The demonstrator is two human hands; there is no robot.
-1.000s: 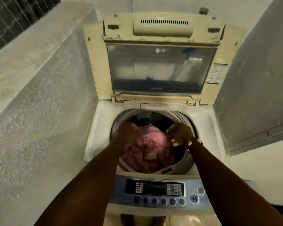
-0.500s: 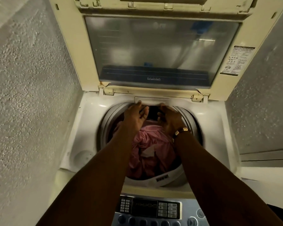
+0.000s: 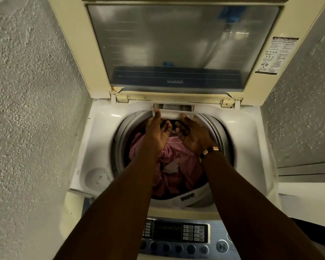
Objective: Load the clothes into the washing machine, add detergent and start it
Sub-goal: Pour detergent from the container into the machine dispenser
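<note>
A white top-loading washing machine stands with its lid raised. Pink clothes fill the drum. At the back rim a small white detergent drawer is pulled partly out. My left hand has its fingertips on the drawer's left end. My right hand, with a bracelet at the wrist, touches the drawer's right end. Both hands hover over the drum with fingers curled on the drawer front.
Rough grey walls close in on the left and right of the machine. The control panel with its buttons and display lies at the near edge, between my forearms. A round recess sits on the machine top at the left.
My hands rose from the pink clothes to the back rim and drew the detergent drawer out. The view has moved closer and lower over the drum.
</note>
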